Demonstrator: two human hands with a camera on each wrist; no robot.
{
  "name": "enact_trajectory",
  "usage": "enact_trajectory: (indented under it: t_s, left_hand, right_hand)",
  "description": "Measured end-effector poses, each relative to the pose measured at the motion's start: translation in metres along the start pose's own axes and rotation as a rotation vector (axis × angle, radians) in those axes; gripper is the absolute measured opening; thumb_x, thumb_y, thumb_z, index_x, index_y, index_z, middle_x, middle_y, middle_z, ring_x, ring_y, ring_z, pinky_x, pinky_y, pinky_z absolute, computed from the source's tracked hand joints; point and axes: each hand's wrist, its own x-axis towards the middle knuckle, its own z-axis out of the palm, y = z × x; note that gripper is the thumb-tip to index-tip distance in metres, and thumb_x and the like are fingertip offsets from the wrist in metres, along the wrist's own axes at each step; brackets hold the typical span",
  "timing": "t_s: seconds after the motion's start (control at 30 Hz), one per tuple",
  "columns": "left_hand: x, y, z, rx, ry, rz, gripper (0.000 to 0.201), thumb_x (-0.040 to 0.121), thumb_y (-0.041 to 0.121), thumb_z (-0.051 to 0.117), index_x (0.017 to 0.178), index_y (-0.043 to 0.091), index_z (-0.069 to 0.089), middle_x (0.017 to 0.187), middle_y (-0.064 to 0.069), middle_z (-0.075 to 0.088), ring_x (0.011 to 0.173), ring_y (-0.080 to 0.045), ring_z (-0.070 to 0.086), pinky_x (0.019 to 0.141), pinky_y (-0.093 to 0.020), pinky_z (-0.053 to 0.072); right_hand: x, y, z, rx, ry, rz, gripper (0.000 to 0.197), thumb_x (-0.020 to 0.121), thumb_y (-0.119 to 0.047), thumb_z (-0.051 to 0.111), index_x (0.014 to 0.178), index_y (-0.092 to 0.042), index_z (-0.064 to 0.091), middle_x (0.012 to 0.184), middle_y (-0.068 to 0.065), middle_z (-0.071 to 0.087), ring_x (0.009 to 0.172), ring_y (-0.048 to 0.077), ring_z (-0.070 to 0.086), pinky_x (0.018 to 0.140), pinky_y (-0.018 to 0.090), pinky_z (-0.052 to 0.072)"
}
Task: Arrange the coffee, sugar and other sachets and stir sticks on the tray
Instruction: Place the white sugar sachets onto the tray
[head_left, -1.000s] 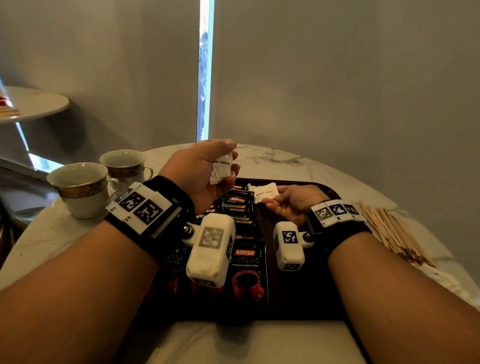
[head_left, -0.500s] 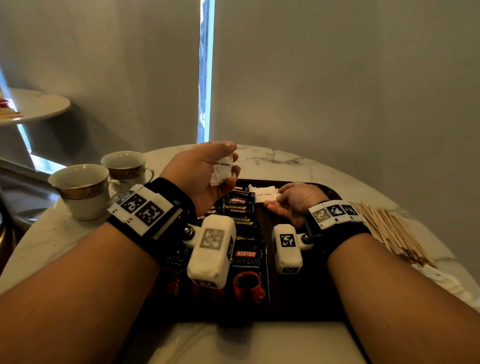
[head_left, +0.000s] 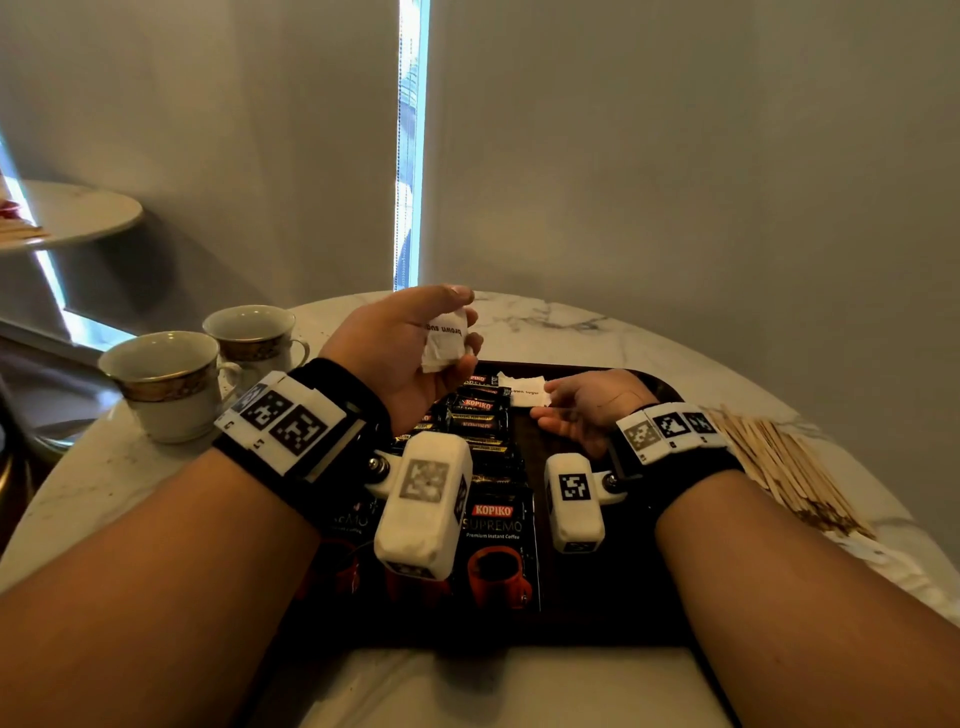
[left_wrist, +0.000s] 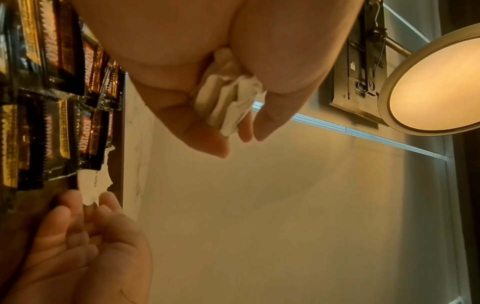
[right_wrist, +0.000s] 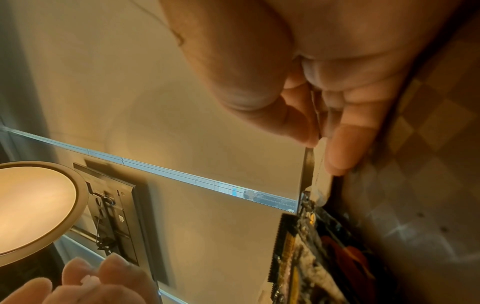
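My left hand (head_left: 467, 317) is raised over the tray's far left and grips a crumpled bunch of white brown-sugar sachets (head_left: 444, 340); the same bunch (left_wrist: 228, 102) sits between thumb and fingers in the left wrist view. My right hand (head_left: 548, 397) is low over the dark tray (head_left: 670, 387) and pinches the edge of one white sugar sachet (head_left: 524, 391) lying flat at the tray's far end. Black Kopiko coffee sachets (head_left: 493, 519) lie in rows on the tray's left half. Wooden stir sticks (head_left: 779, 462) are piled on the table right of the tray.
Two gold-rimmed cups (head_left: 166, 379) (head_left: 254, 332) stand on the round marble table (head_left: 545, 322) left of the tray. More white sachets (head_left: 878, 556) lie near the table's right edge. The wall is close behind. A small side table (head_left: 78, 213) stands at the far left.
My right hand has lowered its sugar sachet from above the tray down onto the tray's far end. The left hand has stayed put with its bunch.
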Motion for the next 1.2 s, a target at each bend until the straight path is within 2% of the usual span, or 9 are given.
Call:
enact_trajectory:
  t_s: [0.13,0.3,0.4,0.6,0.73,0.9,1.03,1.13,1.2]
  left_hand:
    - [-0.003,0.0,0.001,-0.031,-0.032,0.004,0.021,0.089,0.007,0.05,0.103,0.005,0.065,0.104,-0.015,0.055,0.077,-0.023,0.061,0.055,-0.027,0.054]
    - [-0.003,-0.001,0.004,-0.027,-0.036,-0.037,0.037,0.092,-0.001,0.038,0.117,0.006,0.064,0.125,-0.026,0.053,0.099,-0.035,0.067,0.065,-0.035,0.061]
    - [-0.003,-0.002,0.004,-0.025,-0.079,-0.067,0.036,0.094,-0.001,0.04,0.122,0.007,0.061,0.12,-0.022,0.059,0.096,-0.034,0.07,0.066,-0.04,0.063]
    - [-0.005,-0.001,0.006,-0.044,-0.088,-0.056,0.033,0.092,-0.002,0.049,0.124,-0.003,0.059,0.115,-0.022,0.065,0.08,-0.025,0.07,0.058,-0.028,0.059]
    - [-0.002,-0.002,0.004,-0.001,-0.072,-0.006,0.035,0.092,0.002,0.057,0.127,-0.004,0.058,0.114,-0.021,0.065,0.076,-0.021,0.068,0.054,-0.024,0.055]
    - [-0.001,-0.003,0.002,0.053,-0.058,0.027,0.024,0.089,0.008,0.067,0.112,0.002,0.061,0.095,-0.015,0.067,0.064,-0.017,0.066,0.049,-0.022,0.051]
    - [-0.001,-0.004,0.002,0.047,-0.051,0.04,0.025,0.079,0.012,0.075,0.099,0.008,0.059,0.099,-0.017,0.066,0.061,-0.017,0.064,0.046,-0.022,0.049]
    - [-0.003,-0.002,0.002,0.023,-0.078,0.044,0.042,0.072,0.013,0.074,0.11,0.005,0.058,0.104,-0.018,0.067,0.065,-0.019,0.069,0.051,-0.024,0.054]
    - [-0.004,-0.001,0.003,0.002,-0.099,0.041,0.041,0.082,0.005,0.068,0.121,0.003,0.057,0.109,-0.02,0.068,0.072,-0.023,0.073,0.055,-0.027,0.057]
  right_hand:
    - [-0.001,0.001,0.002,0.011,0.017,-0.04,0.026,0.1,-0.003,0.048,0.124,0.003,0.055,0.11,0.021,0.064,0.071,0.019,0.065,0.049,0.023,0.054]
    - [-0.001,-0.007,-0.001,0.052,0.112,-0.123,0.005,0.096,-0.007,0.055,0.095,-0.002,0.058,0.083,0.011,0.054,0.063,0.019,0.06,0.05,0.028,0.047]
    - [-0.008,-0.016,-0.004,0.105,0.132,-0.185,0.005,0.093,-0.01,0.06,0.092,-0.005,0.061,0.076,0.008,0.056,0.059,0.018,0.056,0.047,0.028,0.043]
    - [-0.043,-0.036,0.001,0.186,-0.117,-0.291,0.022,0.093,-0.033,0.063,0.09,-0.01,0.063,0.07,0.001,0.056,0.056,0.013,0.052,0.048,0.025,0.039]
    - [-0.072,-0.044,0.008,0.136,-0.348,-0.349,0.041,0.073,-0.047,0.067,0.091,-0.01,0.063,0.071,0.002,0.058,0.058,0.014,0.052,0.047,0.023,0.04]
    - [-0.081,-0.043,0.016,0.078,-0.395,-0.44,0.032,0.075,-0.028,0.075,0.097,-0.007,0.062,0.076,0.005,0.059,0.06,0.015,0.053,0.05,0.025,0.041]
    - [-0.078,-0.043,0.016,0.106,-0.355,-0.437,0.013,0.085,-0.012,0.069,0.095,-0.006,0.063,0.072,0.005,0.061,0.059,0.016,0.051,0.053,0.027,0.04]
    - [-0.076,-0.042,0.017,0.096,-0.333,-0.441,0.005,0.09,-0.011,0.066,0.092,-0.007,0.064,0.071,0.004,0.061,0.059,0.015,0.051,0.051,0.026,0.039]
    - [-0.077,-0.042,0.017,0.102,-0.326,-0.438,0.003,0.091,-0.011,0.066,0.089,-0.009,0.064,0.07,0.003,0.063,0.058,0.015,0.051,0.052,0.026,0.038]
